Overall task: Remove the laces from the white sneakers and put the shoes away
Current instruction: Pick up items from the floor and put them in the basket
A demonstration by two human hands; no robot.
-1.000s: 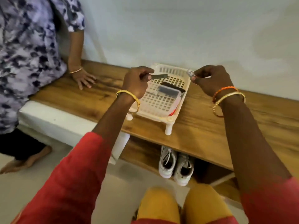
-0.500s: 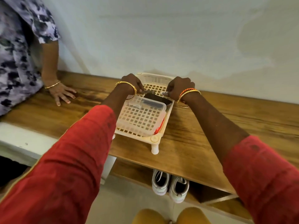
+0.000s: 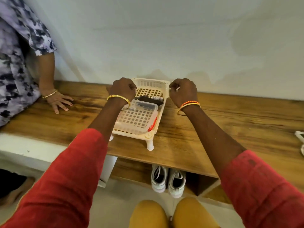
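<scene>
Two white sneakers (image 3: 167, 181) stand side by side, heels toward me, in the open shelf under the wooden bench (image 3: 230, 129). A white slotted basket (image 3: 158, 119) on short legs sits on the bench top above them. It holds a clear plastic lid, dark flat items and something red. My left hand (image 3: 122, 89) is curled at the basket's far left corner. At the far right corner my right hand (image 3: 183, 90) is curled against the rim. Both fists look closed on the rim; the fingertips are hidden.
Another person in a purple patterned top stands at the left, one hand (image 3: 57, 101) flat on the bench. A white object (image 3: 300, 137) pokes in at the bench's right edge. The wall rises right behind the basket. My knees (image 3: 172, 213) are below the shelf.
My hands held small items above the basket, lowered them into it, and have now spread apart to its far corners. The view has shifted closer to the bench.
</scene>
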